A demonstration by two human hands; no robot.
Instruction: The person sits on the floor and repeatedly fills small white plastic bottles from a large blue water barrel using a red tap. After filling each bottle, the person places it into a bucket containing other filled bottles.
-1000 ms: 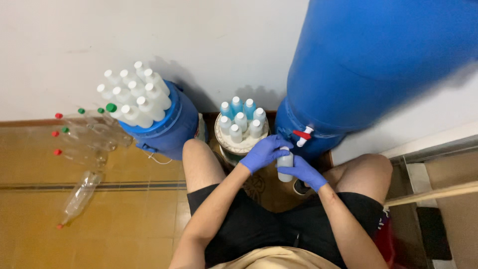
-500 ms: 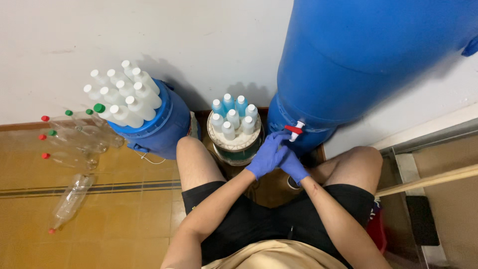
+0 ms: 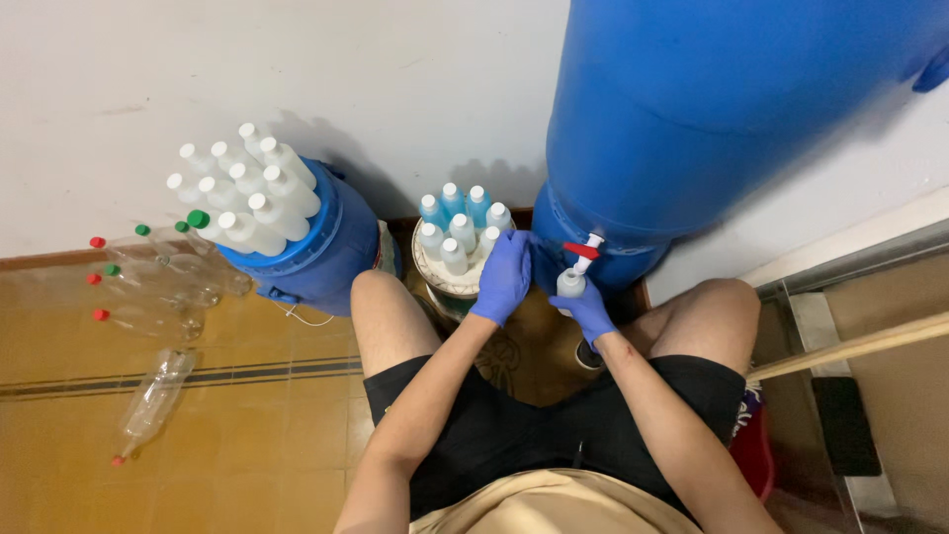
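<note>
Right hand (image 3: 591, 314), in a blue glove, has its grip closed around a small white plastic bottle (image 3: 569, 285), holding it upright right under the white spigot with a red lever (image 3: 584, 251) at the foot of the big blue plastic drum (image 3: 712, 119). Just left of that grip, the gloved left hand (image 3: 502, 279) lies with fingers curled, against the rim of a round white tub (image 3: 447, 287) packed with small capped bottles (image 3: 457, 232); whether it is gripping anything I cannot tell. By the look of it, the step in hand is filling the bottle at the tap; the next move calls for keeping the neck lined up under the spout and working the red lever with care. Farther left stands a smaller blue barrel (image 3: 316, 257) topped with white bottles (image 3: 242, 193), and beyond it empty clear bottles (image 3: 153, 287) lie on the yellow-brown tiled floor (image 3: 198, 425). Behind everything is a plain white wall (image 3: 297, 79). Person sits low, knees apart.
</note>
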